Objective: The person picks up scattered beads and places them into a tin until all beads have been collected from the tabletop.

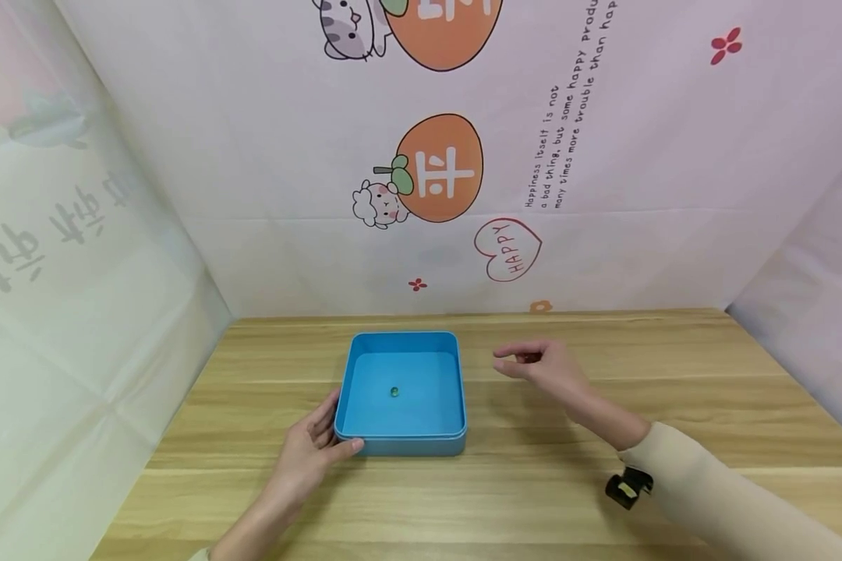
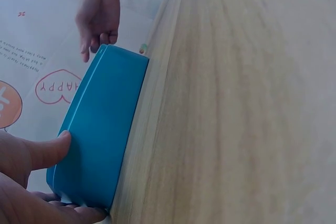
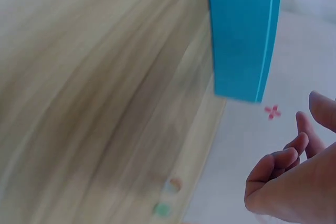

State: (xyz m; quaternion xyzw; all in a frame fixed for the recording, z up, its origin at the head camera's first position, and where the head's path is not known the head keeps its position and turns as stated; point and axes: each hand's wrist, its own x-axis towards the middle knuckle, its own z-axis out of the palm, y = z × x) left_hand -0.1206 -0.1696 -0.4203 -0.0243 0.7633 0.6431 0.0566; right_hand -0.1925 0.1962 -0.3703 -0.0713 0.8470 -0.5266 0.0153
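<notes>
A square blue box point(image 1: 415, 446), open at the top, sits on the wooden table. Inside it lies a tiny green bead-like piece point(image 1: 394, 392), too small to identify surely. My left hand point(image 1: 305, 456) grips the box's near left corner, its thumb on the front wall and its fingers around the left side. To the right of the box and apart from it, my right hand point(image 1: 549, 372) hovers over the table. Its thumb and index finger are extended with a gap between them, while the other fingers bend inward; nothing shows in its grasp.
The wooden table point(image 1: 673, 389) meets a printed cloth wall point(image 1: 288, 265) behind the box. More cloth hangs at the left and right sides. A black device point(image 1: 627, 487) is strapped at the right wrist. In the right wrist view, blurred green point(image 3: 162, 209) and orange spots show near the table's edge.
</notes>
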